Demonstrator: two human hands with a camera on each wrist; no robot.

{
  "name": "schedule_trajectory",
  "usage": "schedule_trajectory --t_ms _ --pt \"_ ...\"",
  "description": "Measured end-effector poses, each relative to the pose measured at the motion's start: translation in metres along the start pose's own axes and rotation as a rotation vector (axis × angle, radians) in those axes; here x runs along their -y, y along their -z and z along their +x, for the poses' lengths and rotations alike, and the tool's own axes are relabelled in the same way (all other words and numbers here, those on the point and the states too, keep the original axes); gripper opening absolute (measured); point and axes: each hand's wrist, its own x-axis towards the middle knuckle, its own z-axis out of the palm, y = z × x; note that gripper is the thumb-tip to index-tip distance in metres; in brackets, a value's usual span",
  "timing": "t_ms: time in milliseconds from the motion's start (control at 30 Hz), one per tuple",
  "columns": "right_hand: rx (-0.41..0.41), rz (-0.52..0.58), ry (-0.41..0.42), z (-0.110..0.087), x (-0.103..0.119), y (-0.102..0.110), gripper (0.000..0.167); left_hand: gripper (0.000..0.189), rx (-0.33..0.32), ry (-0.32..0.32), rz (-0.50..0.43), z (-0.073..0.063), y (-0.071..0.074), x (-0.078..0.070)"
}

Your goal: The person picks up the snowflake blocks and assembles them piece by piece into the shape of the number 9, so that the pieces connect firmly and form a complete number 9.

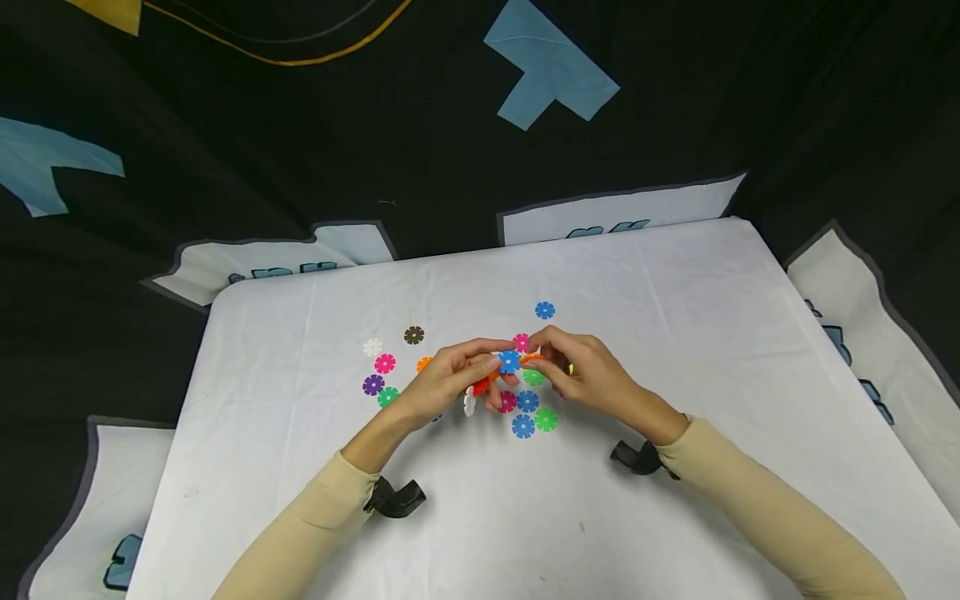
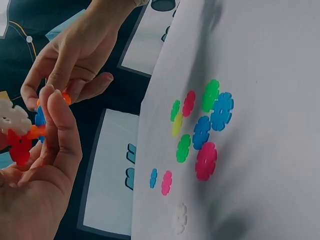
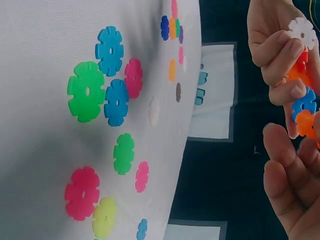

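Observation:
Over the middle of the table, the left hand (image 1: 442, 379) holds a joined chain of notched, flower-shaped plastic discs. In it are a white disc (image 3: 302, 33), a red disc (image 2: 20, 147), an orange disc (image 3: 297, 75) and a blue disc (image 1: 509, 362). The right hand (image 1: 585, 371) pinches another orange disc (image 3: 306, 125) between thumb and fingers, at the edge of the blue one. Whether its slot is fully joined to the blue disc cannot be told. The fingers hide parts of the chain.
Loose discs lie flat under and around the hands, among them a green disc (image 1: 546, 419), a blue one (image 1: 523, 426) and a pink one (image 3: 82, 193). Further left are a brown disc (image 1: 414, 335) and a purple one (image 1: 373, 384). A white cloth covers the table (image 1: 300, 350).

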Motion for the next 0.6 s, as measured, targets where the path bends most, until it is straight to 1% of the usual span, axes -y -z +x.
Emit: schedule_trajectory --t_ms 100,200,333,433,533,600 --pt "0.007 0.001 0.021 -0.001 0.000 -0.001 0.024 0.040 -0.001 0.006 0.028 -0.001 0.001 0.000" --pt "-0.002 0.004 0.065 -0.002 -0.002 -0.002 0.025 0.041 -0.007 0.007 0.066 -0.001 0.001 -0.002" --pt "-0.018 0.004 0.122 -0.002 -0.004 -0.004 0.026 0.044 -0.021 0.002 0.094 -0.001 0.001 -0.005" --pt "-0.027 0.010 0.158 -0.001 -0.004 -0.004 0.027 0.046 -0.024 0.005 0.078 -0.002 0.000 -0.007" --pt "-0.033 0.018 0.199 -0.001 -0.003 -0.007 0.026 0.043 -0.037 0.013 0.075 -0.001 -0.001 -0.008" --pt "-0.029 0.022 0.228 -0.001 -0.003 -0.008 0.021 0.041 -0.051 0.030 0.070 -0.001 -0.002 -0.010"
